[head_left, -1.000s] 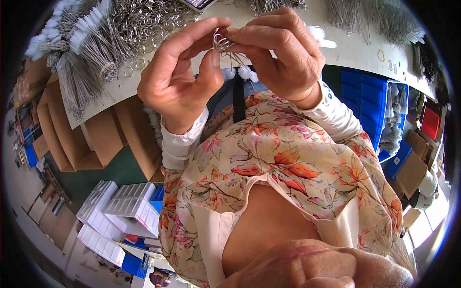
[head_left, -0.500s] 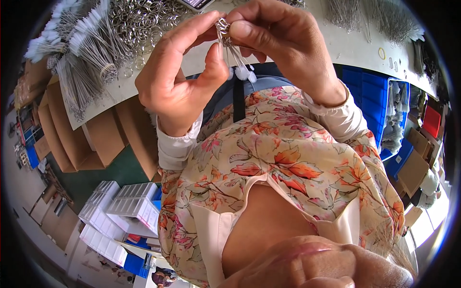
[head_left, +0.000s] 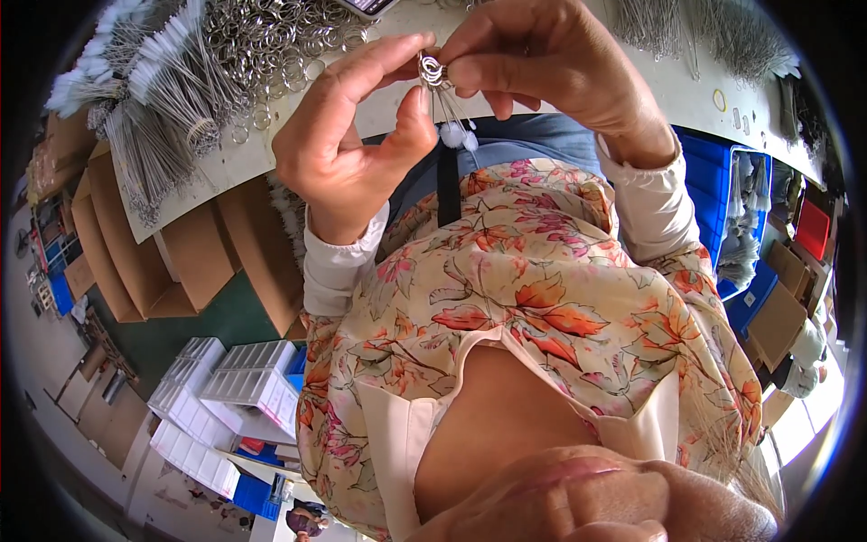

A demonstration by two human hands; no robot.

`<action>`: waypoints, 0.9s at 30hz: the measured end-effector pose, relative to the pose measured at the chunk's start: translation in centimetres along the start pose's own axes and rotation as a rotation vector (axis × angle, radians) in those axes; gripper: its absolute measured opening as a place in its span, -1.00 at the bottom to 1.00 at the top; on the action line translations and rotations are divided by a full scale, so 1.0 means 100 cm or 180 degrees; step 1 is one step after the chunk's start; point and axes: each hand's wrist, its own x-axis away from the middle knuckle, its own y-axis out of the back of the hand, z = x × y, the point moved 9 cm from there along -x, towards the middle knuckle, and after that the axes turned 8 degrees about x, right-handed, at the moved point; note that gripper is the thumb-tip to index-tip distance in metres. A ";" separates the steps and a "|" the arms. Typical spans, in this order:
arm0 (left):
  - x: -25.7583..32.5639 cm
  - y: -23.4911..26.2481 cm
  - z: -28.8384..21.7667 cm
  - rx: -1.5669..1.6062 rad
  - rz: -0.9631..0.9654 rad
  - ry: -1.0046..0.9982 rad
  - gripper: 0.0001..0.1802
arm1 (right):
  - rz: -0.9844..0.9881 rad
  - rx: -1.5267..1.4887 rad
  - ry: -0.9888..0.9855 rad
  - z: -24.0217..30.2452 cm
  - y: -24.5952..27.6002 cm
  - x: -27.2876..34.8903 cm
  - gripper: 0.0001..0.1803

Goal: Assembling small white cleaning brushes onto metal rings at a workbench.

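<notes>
My left hand (head_left: 348, 140) and my right hand (head_left: 560, 77) meet over the near table edge. Between them is a shiny split ring (head_left: 432, 70) with several looped wire ends gathered on it. From it hang thin wire brushes (head_left: 458, 135) with white bristle tips, pointing down toward my lap. My left forefinger and thumb curve around the ring from the left. My right thumb and forefinger pinch at its right side, and the exact contact is partly hidden.
A heap of metal rings (head_left: 271, 41) lies on the table (head_left: 379, 104), with bundles of white-tipped wire brushes (head_left: 172, 90) to its left. More brushes (head_left: 736, 41) lie at the far right. Beside me stand cardboard boxes (head_left: 194, 257) on the left and a blue bin (head_left: 704, 181) on the right.
Both hands have shifted slightly down and right with the ring. The right hand's fingers have spread a little, and the ring with its loops shows more plainly.
</notes>
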 end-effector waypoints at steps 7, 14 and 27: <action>0.008 0.000 0.010 0.0674 -0.0378 0.0560 -0.64 | -0.0365 -0.0009 0.0340 -0.012 -0.003 0.005 -0.87; 0.013 0.001 0.022 0.1084 -0.0511 0.0967 -0.65 | -0.1112 0.1325 0.1359 0.024 0.004 0.023 -0.91; 0.009 -0.002 0.019 0.1202 -0.0452 0.0978 -0.66 | -0.1224 0.0765 0.1207 0.010 0.005 0.018 -0.92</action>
